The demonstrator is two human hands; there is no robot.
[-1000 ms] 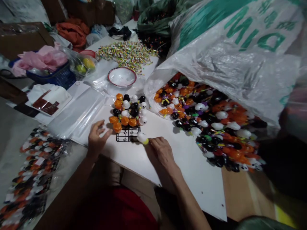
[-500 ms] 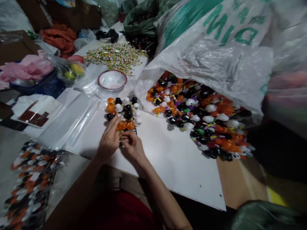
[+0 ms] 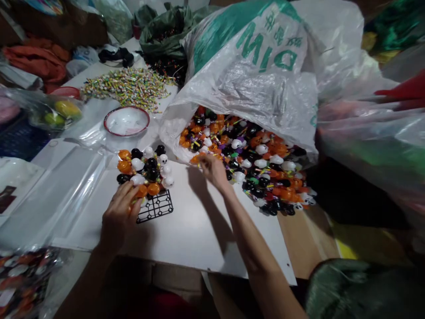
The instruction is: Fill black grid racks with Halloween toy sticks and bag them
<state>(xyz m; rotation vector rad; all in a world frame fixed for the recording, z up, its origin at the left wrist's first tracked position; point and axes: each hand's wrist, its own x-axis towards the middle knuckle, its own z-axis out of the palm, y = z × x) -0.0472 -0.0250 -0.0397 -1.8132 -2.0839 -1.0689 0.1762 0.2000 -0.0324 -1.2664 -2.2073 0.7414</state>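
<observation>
On the white tabletop lies a black plastic grid (image 3: 162, 207) whose far part is filled with small orange, black and white novelty heads, some with skull faces (image 3: 162, 159). My left hand (image 3: 119, 208) is curled round the grid's left edge, its fingers against the white and orange heads. Part of an orange head shows under that palm. My right hand (image 3: 212, 170) reaches to the near left of a large loose pile of such heads (image 3: 262, 164). Its fingers are pinched at an orange head (image 3: 195, 158) by the bag's mouth.
A big white plastic bag (image 3: 245, 88) with green lettering spills the pile. Behind the grid stand a red-rimmed white bowl (image 3: 126, 133) and a heap of small colourful pieces (image 3: 129, 86). Clear plastic sleeves (image 3: 63, 186) lie left. Packed sets (image 3: 20, 274) sit lower left.
My right hand has left the grid and moved right and away to the pile. My left hand stays at the grid, whose bare near cells now show. The view has swung right.
</observation>
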